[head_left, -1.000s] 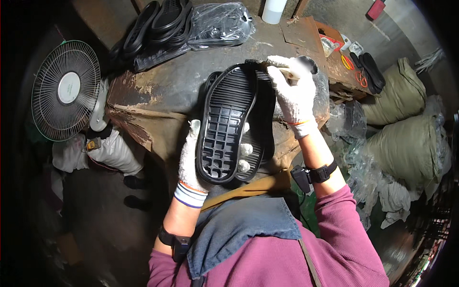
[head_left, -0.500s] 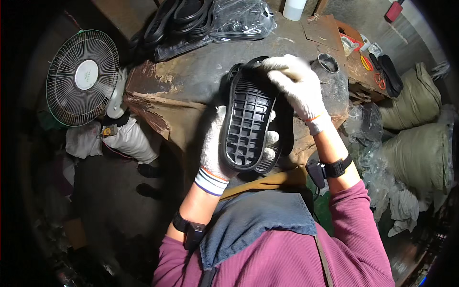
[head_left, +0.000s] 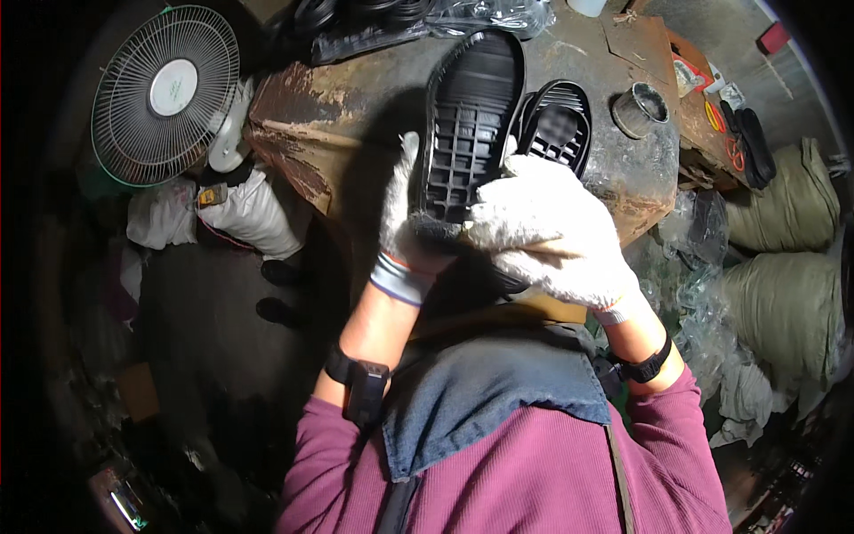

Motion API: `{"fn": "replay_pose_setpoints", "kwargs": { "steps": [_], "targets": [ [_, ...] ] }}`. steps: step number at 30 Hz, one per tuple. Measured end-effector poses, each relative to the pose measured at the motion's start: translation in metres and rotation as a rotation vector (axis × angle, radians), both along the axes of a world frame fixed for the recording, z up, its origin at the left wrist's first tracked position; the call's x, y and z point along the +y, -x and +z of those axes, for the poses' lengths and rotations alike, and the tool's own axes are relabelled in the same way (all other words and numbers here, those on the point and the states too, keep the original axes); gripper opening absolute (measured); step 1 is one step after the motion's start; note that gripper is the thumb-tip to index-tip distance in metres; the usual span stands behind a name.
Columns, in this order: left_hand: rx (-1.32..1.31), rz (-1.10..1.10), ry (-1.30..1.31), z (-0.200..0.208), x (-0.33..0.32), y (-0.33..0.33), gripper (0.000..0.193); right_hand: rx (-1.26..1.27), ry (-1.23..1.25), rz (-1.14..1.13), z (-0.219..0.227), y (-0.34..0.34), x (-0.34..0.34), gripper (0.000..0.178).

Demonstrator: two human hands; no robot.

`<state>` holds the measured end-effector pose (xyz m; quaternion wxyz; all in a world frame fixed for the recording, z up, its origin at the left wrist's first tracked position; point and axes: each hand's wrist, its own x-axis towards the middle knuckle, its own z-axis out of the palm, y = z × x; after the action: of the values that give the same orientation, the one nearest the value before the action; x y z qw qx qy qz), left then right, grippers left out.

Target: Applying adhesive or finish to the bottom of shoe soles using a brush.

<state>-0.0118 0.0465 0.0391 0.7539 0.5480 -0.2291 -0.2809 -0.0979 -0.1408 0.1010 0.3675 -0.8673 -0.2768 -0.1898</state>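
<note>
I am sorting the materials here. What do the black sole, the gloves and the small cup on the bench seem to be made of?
Black sole: probably moulded rubber or plastic, matte, with a grid of ribs. Gloves on the left hand and right hand: white knitted fabric, likely cotton. Small cup: apparently metal, dull grey sheen.

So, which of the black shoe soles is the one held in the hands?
The large ribbed sole, gripped at its lower end by the left hand and right hand. The other sole lies on the table behind it, untouched.

black ribbed shoe sole (head_left: pixel 469 125), tread side up, lifted above the bench
</note>
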Motion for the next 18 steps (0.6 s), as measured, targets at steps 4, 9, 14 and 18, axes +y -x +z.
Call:
{"fn": "replay_pose_setpoints", "kwargs": {
  "steps": [4,9,14,18],
  "targets": [
    [0.742,-0.259,0.66,0.002,0.017,-0.029,0.091,0.013,0.074,0.006,-0.006,0.012,-0.012,0.028],
    [0.573,-0.246,0.647,-0.006,0.047,-0.045,0.095,0.211,-0.143,0.05,-0.012,0.013,-0.024,0.026],
    [0.161,0.065,0.189,-0.014,0.064,-0.03,0.063,0.478,-0.506,-0.158,-0.002,0.004,0.023,0.023],
    [0.001,0.155,-0.003,0.027,0.057,0.005,0.021,0.495,-0.524,-0.361,0.009,-0.001,0.019,0.02]
  ]
}}
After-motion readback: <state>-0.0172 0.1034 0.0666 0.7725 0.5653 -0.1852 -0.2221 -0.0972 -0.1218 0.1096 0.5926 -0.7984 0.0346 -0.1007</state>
